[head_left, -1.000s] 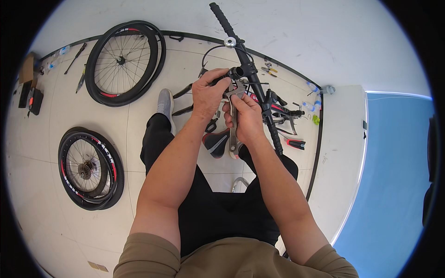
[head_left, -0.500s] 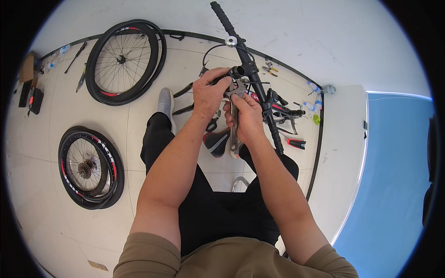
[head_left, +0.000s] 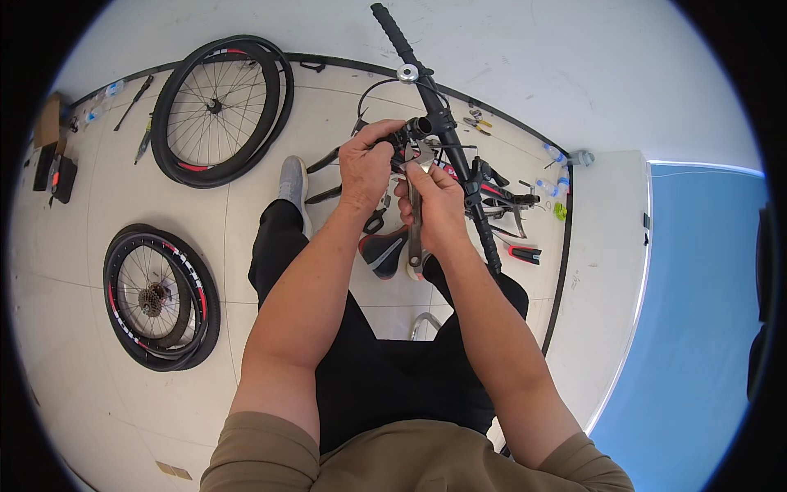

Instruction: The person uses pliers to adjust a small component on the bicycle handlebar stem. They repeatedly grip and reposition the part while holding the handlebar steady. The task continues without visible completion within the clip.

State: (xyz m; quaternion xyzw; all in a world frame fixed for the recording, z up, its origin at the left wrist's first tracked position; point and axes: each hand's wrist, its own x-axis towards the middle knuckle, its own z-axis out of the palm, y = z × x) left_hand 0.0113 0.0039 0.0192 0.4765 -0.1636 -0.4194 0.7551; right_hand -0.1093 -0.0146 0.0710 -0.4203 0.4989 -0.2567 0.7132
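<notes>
An adjustable wrench (head_left: 415,234) of bare metal stands handle down between my knees, and my right hand (head_left: 434,201) is closed around its upper handle, thumb near the jaw. The jaw sits at the front end of a bicycle, just below a round tube end; what it bears on is too small to tell. My left hand (head_left: 365,168) curls its fingers over a black part of the bicycle frame (head_left: 395,137) beside the jaw, its grip partly hidden. The black handlebar (head_left: 451,139) slants past both hands, carrying a silver bell (head_left: 407,74).
A bicycle saddle (head_left: 383,252) lies below my hands. Wheels with tyres, one larger pair (head_left: 279,90) and one with a cassette (head_left: 150,300), rest on the tiles at left. Pliers (head_left: 477,125), a red-black tool (head_left: 523,253) and plastic bottles (head_left: 548,188) lie near the right wall.
My left thumb has drawn back from the wrench's jaw, and the left hand has shifted slightly left. The wrench handle's lower end has swung slightly right; my right hand still holds it.
</notes>
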